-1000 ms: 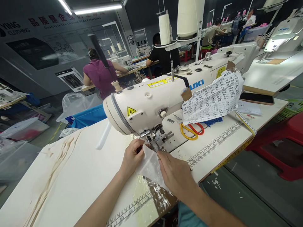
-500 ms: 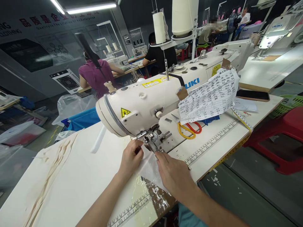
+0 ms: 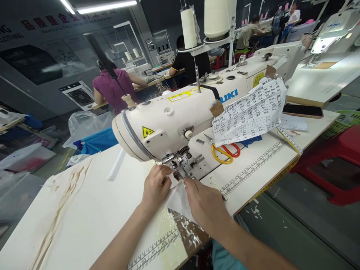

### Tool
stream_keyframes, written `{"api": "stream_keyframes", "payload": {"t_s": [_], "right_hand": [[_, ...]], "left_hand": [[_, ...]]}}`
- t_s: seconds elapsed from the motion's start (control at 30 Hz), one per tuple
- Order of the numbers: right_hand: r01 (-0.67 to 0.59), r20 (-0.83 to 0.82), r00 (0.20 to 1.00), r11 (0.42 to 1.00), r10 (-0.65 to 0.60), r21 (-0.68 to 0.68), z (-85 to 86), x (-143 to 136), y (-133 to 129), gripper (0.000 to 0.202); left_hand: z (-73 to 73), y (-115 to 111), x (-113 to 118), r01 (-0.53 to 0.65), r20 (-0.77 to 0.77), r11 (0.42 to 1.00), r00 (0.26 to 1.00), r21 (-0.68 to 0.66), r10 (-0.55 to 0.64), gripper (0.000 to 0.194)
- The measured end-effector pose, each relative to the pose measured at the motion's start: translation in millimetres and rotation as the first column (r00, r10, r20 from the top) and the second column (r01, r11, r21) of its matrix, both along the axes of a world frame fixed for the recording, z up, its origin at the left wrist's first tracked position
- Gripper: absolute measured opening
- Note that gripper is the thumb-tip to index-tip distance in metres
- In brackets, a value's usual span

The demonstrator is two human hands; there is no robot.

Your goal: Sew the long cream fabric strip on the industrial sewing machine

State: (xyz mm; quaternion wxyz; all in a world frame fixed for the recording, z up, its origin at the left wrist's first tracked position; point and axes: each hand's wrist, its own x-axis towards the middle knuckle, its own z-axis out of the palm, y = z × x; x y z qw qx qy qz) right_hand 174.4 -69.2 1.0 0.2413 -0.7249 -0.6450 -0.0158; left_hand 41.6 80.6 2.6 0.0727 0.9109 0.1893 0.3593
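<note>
Left grip (image 3: 155, 186) and right grip (image 3: 207, 202), lower centre of frame, hold the white fabric (image 3: 177, 198) from opposite sides, I judge to steady it beside the sewing machine (image 3: 157, 129).

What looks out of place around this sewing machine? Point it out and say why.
White scraps lie scattered below the tabletop on the right, like litter. The handwritten sheet hangs slanted and wrinkled against the sewing machine instead of lying flat. Near the tabletop's front edge, clear film looks crinkled, perhaps lifting.
</note>
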Motion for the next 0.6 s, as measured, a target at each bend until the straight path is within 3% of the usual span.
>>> {"api": "stream_keyframes", "payload": {"t_s": [0.17, 0.33, 0.47, 0.6], "right_hand": [[0.008, 0.041, 0.999, 1.0, -0.009, 0.025, -2.0, -4.8, -2.5, 0.038], [0.029, 0.018, 0.999, 0.995, -0.031, 0.091, -3.7, -4.3, -27.3, 0.038], [-0.039, -0.154, 0.986, 0.987, 0.063, 0.158, -6.2, 0.0, -66.2, 0.028], [-0.128, -0.243, 0.961, 0.991, 0.135, 0.043, -7.8, 4.0, -94.9, 0.03]], "left_hand": [[3.0, 1.4, 0.5, 0.112, -0.09, 0.979, 0.991, 0.167, -0.098, 0.025], [7.8, 1.4, -3.5, 0.189, -0.171, 0.973, 0.971, 0.134, -0.165, 0.025], [14.9, -5.4, -9.0, 0.201, -0.299, 0.975, 0.94, 0.091, -0.165, 0.031], [16.7, -23.3, -4.7, 0.113, -0.372, 0.985, 0.927, 0.129, -0.058, 0.032]]}}
